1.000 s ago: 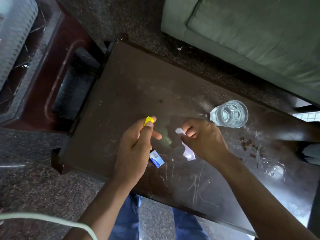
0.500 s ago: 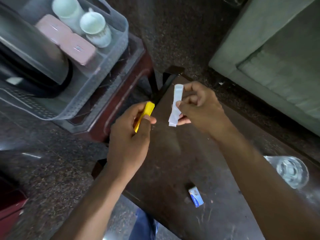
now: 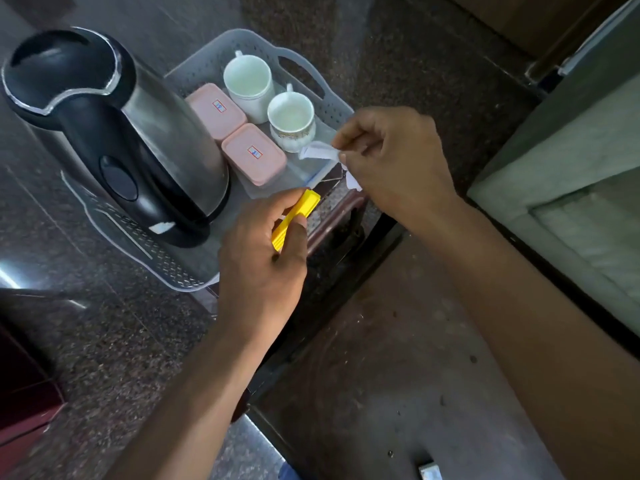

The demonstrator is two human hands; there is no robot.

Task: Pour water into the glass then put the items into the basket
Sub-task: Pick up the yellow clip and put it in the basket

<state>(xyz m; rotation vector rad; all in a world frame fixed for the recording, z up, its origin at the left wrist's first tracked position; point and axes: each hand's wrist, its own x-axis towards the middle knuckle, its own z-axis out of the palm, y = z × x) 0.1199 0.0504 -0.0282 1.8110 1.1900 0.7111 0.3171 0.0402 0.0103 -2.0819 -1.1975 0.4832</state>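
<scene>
On the left, a clear basket (image 3: 194, 69) is seen on a low stand beside the dark bench (image 3: 398, 368). Within the basket, a steel kettle (image 3: 114, 133) is stood at the left, two pink boxes (image 3: 254, 154) beside it, and two white cups (image 3: 291, 121) at the far side. Over the basket's near edge, a yellow sachet (image 3: 298, 216) is pinched by the left hand (image 3: 263, 268), and a white sachet (image 3: 318, 153) is gripped by the right hand (image 3: 394, 161) just by the nearer cup. A small blue packet (image 3: 429, 472) is left lying on the bench.
</scene>
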